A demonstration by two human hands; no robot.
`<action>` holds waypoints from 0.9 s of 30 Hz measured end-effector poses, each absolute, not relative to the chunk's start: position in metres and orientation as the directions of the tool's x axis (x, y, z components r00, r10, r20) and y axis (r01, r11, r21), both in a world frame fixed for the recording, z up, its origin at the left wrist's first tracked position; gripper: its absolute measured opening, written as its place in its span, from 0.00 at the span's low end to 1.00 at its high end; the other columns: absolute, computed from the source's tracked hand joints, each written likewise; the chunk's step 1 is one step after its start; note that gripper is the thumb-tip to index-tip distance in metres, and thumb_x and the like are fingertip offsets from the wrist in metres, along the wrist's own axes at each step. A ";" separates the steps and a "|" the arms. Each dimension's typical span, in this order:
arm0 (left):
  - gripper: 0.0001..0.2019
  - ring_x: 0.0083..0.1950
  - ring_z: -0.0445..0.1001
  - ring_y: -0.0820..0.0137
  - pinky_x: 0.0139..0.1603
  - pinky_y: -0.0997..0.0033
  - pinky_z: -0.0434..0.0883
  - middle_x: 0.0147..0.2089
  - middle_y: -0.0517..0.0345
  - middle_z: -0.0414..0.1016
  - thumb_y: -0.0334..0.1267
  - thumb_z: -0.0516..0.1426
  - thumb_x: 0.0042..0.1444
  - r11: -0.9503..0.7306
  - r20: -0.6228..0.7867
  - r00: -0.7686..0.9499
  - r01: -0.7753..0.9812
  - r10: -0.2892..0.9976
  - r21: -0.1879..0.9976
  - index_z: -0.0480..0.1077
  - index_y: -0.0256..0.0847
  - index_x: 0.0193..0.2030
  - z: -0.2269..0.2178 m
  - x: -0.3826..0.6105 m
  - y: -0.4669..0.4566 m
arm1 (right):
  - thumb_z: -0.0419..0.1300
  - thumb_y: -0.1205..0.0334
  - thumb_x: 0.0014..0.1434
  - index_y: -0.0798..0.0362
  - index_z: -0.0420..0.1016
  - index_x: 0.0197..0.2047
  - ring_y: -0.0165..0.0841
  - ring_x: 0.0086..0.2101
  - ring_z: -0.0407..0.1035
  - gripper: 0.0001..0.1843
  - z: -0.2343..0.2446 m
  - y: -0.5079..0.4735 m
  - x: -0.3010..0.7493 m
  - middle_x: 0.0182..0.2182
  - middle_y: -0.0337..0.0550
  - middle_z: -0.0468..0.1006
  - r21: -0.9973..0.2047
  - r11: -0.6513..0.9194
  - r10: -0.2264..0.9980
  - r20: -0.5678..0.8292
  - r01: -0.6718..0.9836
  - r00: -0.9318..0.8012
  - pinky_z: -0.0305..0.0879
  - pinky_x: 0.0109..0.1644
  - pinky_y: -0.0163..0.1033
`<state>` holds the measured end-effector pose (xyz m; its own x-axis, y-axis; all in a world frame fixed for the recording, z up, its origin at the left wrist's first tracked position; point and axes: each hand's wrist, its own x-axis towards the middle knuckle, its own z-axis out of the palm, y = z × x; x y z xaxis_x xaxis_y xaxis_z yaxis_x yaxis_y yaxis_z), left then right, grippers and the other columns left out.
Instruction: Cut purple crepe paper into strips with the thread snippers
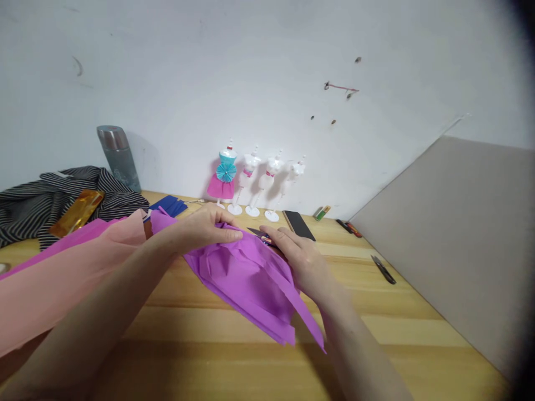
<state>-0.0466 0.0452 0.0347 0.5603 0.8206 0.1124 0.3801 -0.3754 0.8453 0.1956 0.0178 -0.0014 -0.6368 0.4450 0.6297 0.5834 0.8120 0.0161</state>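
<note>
Folded purple crepe paper [251,278] hangs in front of me above the wooden table, its loose strips drooping to the lower right. My left hand [209,227] is closed on its upper edge, thumb on top. My right hand [295,253] is wrapped round a small knife [258,233] with a dark pointed blade and a patterned handle, mostly covered by the fingers. The blade points left, close to the paper's top edge; whether it touches cannot be made out. Peach paper [79,273] and magenta paper [87,234] lie by my left forearm.
Several small white dress forms [226,172] stand along the wall, the leftmost dressed in blue and pink. A phone [299,225], a green-labelled item [322,213] and another knife [383,269] lie to the right. Left are a bottle [119,159], striped cloth [29,195] and blue paper [170,205].
</note>
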 end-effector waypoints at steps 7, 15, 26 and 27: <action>0.13 0.31 0.70 0.72 0.31 0.74 0.65 0.30 0.54 0.78 0.42 0.60 0.48 -0.303 0.068 0.554 0.344 0.830 0.889 0.78 0.33 0.33 0.032 -0.043 0.044 | 0.50 0.68 0.65 0.57 0.62 0.60 0.37 0.35 0.74 0.20 0.006 0.010 0.194 0.36 0.51 0.77 -0.062 0.808 0.498 0.602 0.586 -0.624 0.72 0.36 0.41; 0.11 0.29 0.69 0.74 0.29 0.77 0.64 0.27 0.57 0.76 0.41 0.60 0.48 -0.329 0.088 0.571 0.334 0.816 0.883 0.78 0.34 0.31 0.030 -0.042 0.045 | 0.52 0.69 0.61 0.56 0.65 0.59 0.40 0.38 0.75 0.23 0.013 0.004 0.192 0.39 0.53 0.78 -0.145 0.777 0.580 0.541 0.612 -0.609 0.74 0.41 0.46; 0.09 0.31 0.71 0.73 0.31 0.77 0.66 0.28 0.56 0.78 0.39 0.59 0.50 -0.472 0.197 0.606 0.335 0.771 0.816 0.79 0.36 0.32 0.024 -0.045 0.051 | 0.54 0.69 0.61 0.54 0.65 0.60 0.40 0.39 0.74 0.23 0.014 -0.002 0.191 0.42 0.52 0.78 -0.184 0.733 0.649 0.478 0.655 -0.592 0.72 0.42 0.46; 0.09 0.31 0.71 0.73 0.31 0.77 0.66 0.28 0.56 0.78 0.39 0.59 0.50 -0.485 0.205 0.610 0.338 0.766 0.806 0.79 0.36 0.31 0.023 -0.045 0.051 | 0.54 0.68 0.61 0.53 0.65 0.60 0.40 0.39 0.74 0.23 0.014 -0.003 0.190 0.41 0.51 0.78 -0.190 0.735 0.649 0.474 0.651 -0.595 0.72 0.42 0.45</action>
<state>-0.0449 0.0512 0.0231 0.6096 0.7658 0.2049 0.3384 -0.4851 0.8063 0.1905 -0.0025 0.0140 -0.5950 0.6491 0.4739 0.6510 0.7351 -0.1895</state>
